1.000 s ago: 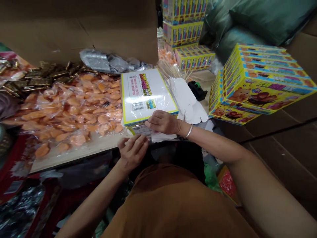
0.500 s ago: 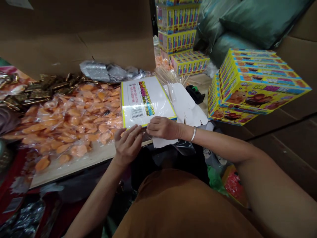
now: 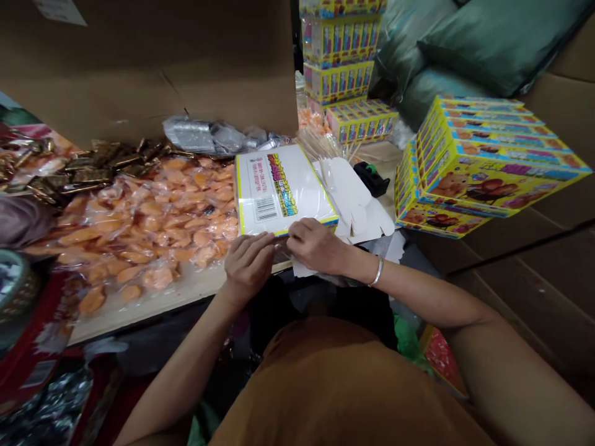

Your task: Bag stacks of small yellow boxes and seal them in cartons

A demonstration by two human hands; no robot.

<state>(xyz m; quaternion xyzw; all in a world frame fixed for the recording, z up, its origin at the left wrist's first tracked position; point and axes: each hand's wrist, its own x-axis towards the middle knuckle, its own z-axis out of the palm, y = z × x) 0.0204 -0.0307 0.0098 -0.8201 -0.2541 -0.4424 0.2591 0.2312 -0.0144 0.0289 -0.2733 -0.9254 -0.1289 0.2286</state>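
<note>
A white box with yellow edges, coloured lettering and a barcode (image 3: pixel 286 186) lies on the table under clear glossy film. At its near edge, my left hand (image 3: pixel 250 260) is closed, fingers pressed together against the film and box edge. Beside it, my right hand (image 3: pixel 316 246), with a silver bangle on the wrist, is pinched at the same edge near the corner. What lies between its fingertips is too small to make out. Left of the box are many orange pieces in clear wrappers (image 3: pixel 153 223). White cut card pieces (image 3: pixel 356 198) lie to its right.
Yellow printed boxes (image 3: pixel 488 167) are stacked at the right, with another stack (image 3: pixel 341 43) behind. Thin wooden sticks (image 3: pixel 320 142) and a black tape dispenser (image 3: pixel 372 178) lie beyond the card. Gold packets (image 3: pixel 88 167) and silver packets (image 3: pixel 199 135) line the back, before a cardboard wall (image 3: pixel 186 56).
The view has shifted slightly, so the scene sits farther right. My left fingers have drawn closer together at the box's near edge. My right hand remains at that edge, its wrist slightly lower.
</note>
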